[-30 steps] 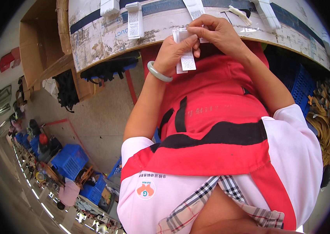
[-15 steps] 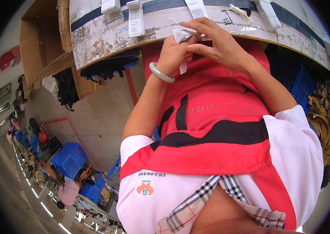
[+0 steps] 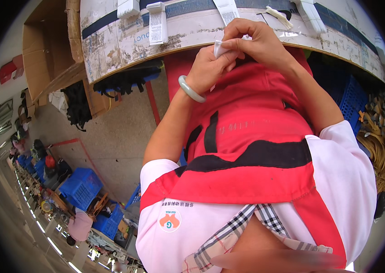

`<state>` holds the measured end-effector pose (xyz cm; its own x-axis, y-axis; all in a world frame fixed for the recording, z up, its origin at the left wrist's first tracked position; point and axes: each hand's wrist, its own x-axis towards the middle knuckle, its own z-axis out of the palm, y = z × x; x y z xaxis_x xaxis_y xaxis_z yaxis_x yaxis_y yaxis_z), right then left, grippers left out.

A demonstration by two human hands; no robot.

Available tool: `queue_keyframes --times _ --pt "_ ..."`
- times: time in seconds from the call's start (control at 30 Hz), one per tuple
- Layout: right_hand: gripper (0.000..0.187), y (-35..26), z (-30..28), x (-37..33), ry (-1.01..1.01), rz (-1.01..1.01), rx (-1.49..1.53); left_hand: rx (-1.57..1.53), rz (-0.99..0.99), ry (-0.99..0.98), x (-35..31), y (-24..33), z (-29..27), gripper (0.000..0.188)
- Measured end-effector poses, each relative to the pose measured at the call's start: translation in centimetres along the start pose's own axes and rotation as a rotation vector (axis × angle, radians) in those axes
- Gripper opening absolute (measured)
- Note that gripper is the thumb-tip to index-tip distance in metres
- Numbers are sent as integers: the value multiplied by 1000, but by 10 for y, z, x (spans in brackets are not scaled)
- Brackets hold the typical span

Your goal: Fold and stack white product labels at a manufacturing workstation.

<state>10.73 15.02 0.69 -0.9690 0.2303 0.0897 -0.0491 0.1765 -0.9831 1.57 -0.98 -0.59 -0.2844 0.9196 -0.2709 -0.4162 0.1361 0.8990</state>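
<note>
My left hand (image 3: 211, 67), with a pale green bangle (image 3: 191, 89) on its wrist, is closed around a small bundle of white labels (image 3: 218, 48). It is in front of the table's near edge, above my red apron. My right hand (image 3: 261, 44) meets it from the right, its thumb and curled fingers pinching at the white labels. A bit of white shows between the right fingers, but how much they grip is partly hidden. On the table ahead lie stacks of printed white labels (image 3: 158, 26), another strip of labels (image 3: 227, 11) and a whitish bundle of ties (image 3: 280, 17).
The worn table (image 3: 106, 54) is covered with cardboard and curves across the top. An open cardboard box (image 3: 49, 45) stands at its left. Below the table hang black straps (image 3: 126, 79). A blue crate (image 3: 349, 102) and tan strips (image 3: 379, 141) are at the right.
My right hand has gone from spread fingers to a curled pinch at the labels. The labels in my left hand have shifted slightly right and down.
</note>
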Motion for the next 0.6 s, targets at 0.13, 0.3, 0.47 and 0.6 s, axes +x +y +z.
queue_keyframes --times 0.13,0.3,0.47,0.6 --pt "12 1 0 7 -20 3 -119 38 -58 11 0 0 -7 21" --pt "18 24 -28 47 258 -116 -536 -112 -94 104 4 6 -2 19" --pt "16 35 -34 50 275 -239 -768 -97 -56 158 10 -1 -7 15" --pt "18 53 -29 29 333 -268 -777 -30 -29 250 13 -3 -10 13"
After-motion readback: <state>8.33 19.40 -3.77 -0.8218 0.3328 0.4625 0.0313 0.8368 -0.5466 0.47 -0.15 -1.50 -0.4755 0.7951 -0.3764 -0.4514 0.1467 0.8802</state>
